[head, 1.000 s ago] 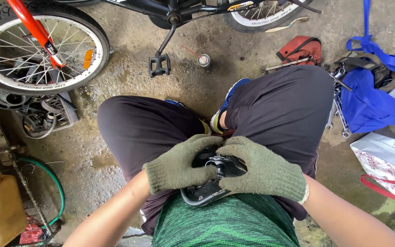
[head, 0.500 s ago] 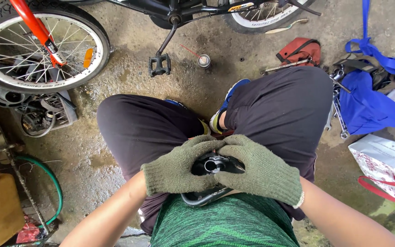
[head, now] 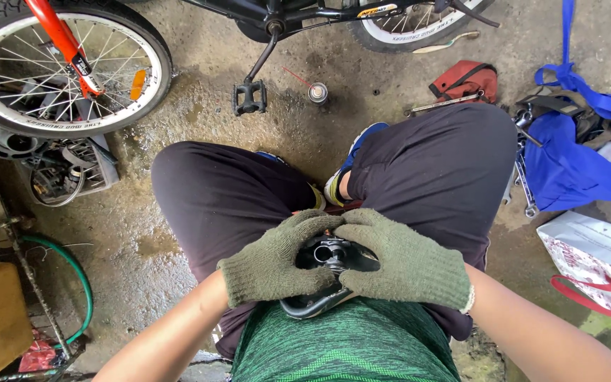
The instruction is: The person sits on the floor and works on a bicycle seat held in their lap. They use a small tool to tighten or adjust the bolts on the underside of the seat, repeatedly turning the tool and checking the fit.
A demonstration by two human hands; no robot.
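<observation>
While cupped between left hand (head: 271,263) and right hand (head: 399,259) fingertips, black part (head: 330,256) rests on lap.

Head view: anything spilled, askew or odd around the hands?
Tools are strewn about: wrenches lie loose on the stained, wet-looking concrete floor beside the blue bag. Both gloved hands, left hand and right hand, grip a black bicycle part in the lap; nothing there looks damaged.
</observation>
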